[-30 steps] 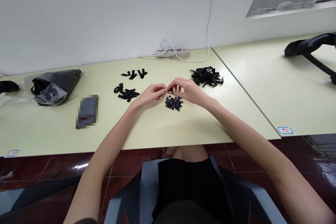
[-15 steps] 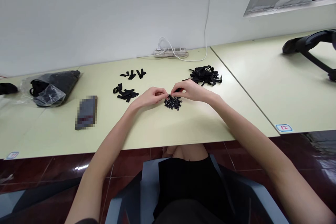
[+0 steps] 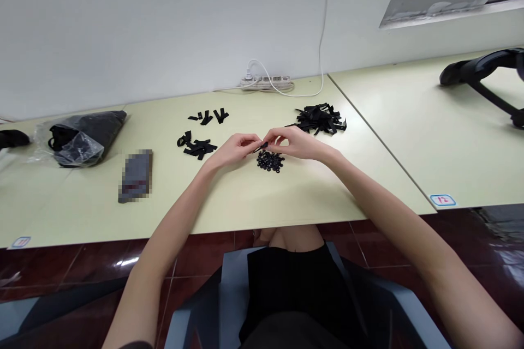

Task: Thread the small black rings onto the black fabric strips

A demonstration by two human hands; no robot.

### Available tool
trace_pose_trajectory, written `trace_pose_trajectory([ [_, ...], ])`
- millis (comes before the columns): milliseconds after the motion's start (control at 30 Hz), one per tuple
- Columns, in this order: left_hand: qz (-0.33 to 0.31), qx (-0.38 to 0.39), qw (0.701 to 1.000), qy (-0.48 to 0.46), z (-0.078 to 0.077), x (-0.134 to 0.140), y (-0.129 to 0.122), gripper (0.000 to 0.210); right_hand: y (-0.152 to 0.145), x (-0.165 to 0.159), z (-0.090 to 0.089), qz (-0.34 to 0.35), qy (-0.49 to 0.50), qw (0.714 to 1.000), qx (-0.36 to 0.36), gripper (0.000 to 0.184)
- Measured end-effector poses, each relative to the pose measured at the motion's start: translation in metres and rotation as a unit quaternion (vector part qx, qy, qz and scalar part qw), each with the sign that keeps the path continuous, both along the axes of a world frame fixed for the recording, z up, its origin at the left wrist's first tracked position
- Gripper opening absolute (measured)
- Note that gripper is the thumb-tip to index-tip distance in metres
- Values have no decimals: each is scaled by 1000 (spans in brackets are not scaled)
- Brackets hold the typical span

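At the middle of a pale yellow-green, flat-topped bench [image 3: 254, 196], a pile of small black rings [image 3: 270, 162] lies just in front of a small black strip [image 3: 265, 145] between the left hand [image 3: 239, 147] and the right hand [image 3: 297, 142]. Behind and to the right sits a heap of black fabric strips [image 3: 319, 117]; to the left lie loose black fabric strips [image 3: 199, 147]. A white rectangular power strip [image 3: 282, 79] occupies the back edge. Farther left, a flat, dark, pixelated object [image 3: 136, 176] lies nearer the front edge than a clear plastic bag [image 3: 88, 147].
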State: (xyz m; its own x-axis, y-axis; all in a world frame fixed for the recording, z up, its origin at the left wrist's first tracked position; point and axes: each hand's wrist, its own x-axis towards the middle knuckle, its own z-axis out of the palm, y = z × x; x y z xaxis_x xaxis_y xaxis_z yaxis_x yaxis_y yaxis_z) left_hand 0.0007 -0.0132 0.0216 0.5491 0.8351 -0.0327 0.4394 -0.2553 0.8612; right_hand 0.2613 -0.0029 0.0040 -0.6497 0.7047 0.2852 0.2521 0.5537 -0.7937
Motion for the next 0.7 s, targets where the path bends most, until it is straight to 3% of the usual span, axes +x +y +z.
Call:
trace_pose_trajectory([
  [333, 19, 17, 1000, 14, -3, -5, 5, 43, -3, 0, 3, -17, -13, 999, -45, 33],
  [533, 22, 9, 1000, 1, -3, -4, 5, 46, 2, 0, 1, -39, 43, 997, -47, 32],
  [600, 44, 20, 999, 1, -5, -6, 9, 47, 7, 0, -2, -62, 78, 994, -36, 31],
  [700, 147, 65, 987, 27, -12, -15, 19, 46, 21, 6, -10, -149, 139, 979, -16, 28],
])
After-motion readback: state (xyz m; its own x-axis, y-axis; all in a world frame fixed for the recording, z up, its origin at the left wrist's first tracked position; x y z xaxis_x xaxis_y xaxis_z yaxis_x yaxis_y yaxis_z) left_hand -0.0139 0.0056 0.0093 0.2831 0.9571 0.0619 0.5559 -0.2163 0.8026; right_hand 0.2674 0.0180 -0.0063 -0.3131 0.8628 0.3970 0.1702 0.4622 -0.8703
